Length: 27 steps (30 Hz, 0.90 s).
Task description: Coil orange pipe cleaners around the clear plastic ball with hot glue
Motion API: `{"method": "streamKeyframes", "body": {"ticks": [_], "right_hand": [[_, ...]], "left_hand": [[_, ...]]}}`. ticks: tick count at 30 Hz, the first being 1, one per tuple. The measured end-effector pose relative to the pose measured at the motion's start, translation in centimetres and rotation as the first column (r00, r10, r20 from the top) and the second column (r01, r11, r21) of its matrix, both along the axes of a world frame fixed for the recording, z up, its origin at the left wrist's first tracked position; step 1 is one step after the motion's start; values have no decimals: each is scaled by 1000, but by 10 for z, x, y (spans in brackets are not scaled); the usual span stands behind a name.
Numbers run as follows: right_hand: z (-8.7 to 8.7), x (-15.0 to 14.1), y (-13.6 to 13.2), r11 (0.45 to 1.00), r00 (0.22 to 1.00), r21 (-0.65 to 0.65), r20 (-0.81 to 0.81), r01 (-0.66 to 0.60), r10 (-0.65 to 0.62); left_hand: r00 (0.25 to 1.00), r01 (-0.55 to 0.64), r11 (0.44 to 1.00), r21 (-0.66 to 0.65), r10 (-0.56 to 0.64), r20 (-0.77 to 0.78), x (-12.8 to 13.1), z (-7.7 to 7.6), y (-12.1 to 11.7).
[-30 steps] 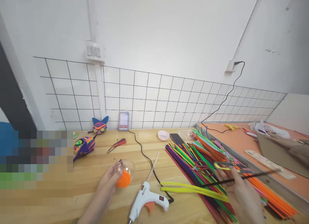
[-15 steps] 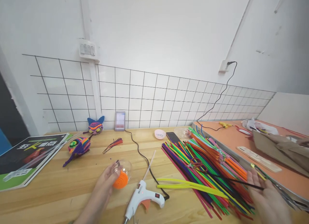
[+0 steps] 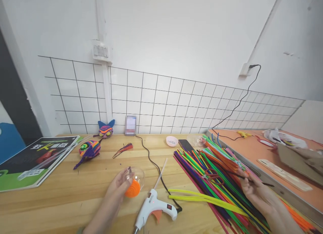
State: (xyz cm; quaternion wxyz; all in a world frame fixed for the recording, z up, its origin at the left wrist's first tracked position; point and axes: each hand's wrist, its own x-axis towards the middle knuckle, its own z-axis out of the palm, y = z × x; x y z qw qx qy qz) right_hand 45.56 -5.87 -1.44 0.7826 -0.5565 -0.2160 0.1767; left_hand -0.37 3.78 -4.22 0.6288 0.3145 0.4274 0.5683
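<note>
My left hand [image 3: 120, 187] holds a clear plastic ball [image 3: 139, 176] by its side, above the wooden table. A tight orange coil of pipe cleaner [image 3: 133, 189] covers the ball's lower part. Over the right side of a multicoloured pile of pipe cleaners [image 3: 202, 170] is my right hand [image 3: 258, 193], with a thin black pipe cleaner [image 3: 267, 185] between its bent fingers. Red-handled scissors [image 3: 214, 177] rest on the pile. Several yellow pipe cleaners [image 3: 196, 196] lie across its near left edge. Between my hands lies a white hot glue gun [image 3: 153, 207] with a glue stick in its back.
Two striped fish-like figures [image 3: 89, 150] and a book [image 3: 37, 160] are at the left. Farther back are a propped phone [image 3: 130, 125], a pink bowl [image 3: 172, 141], a dark phone [image 3: 185, 145] and a clear half-shell [image 3: 196, 140]. A black cord [image 3: 148, 156] crosses the table.
My right hand has moved left and away from me over the pile, with the black pipe cleaner in it. The left hand still holds the ball; the view has turned slightly left.
</note>
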Motion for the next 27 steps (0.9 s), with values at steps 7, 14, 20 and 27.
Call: {"method": "streamKeyframes", "body": {"ticks": [7, 14, 20, 27], "right_hand": [[-9, -43, 3, 968, 948, -49, -219, -247, 231], [5, -137, 16, 845, 834, -367, 248, -390, 493], [14, -168, 70, 861, 668, -504, 619, -65, 412], [28, -183, 106, 910, 498, -408, 775, -76, 389]], "left_hand": [[999, 34, 999, -4, -34, -24, -1, -3, 0], [999, 34, 999, 26, -33, -12, 3, 1, -5], [998, 35, 999, 13, -34, -47, 6, 9, -11], [999, 35, 998, 58, -36, 9, 7, 8, -10]]}}
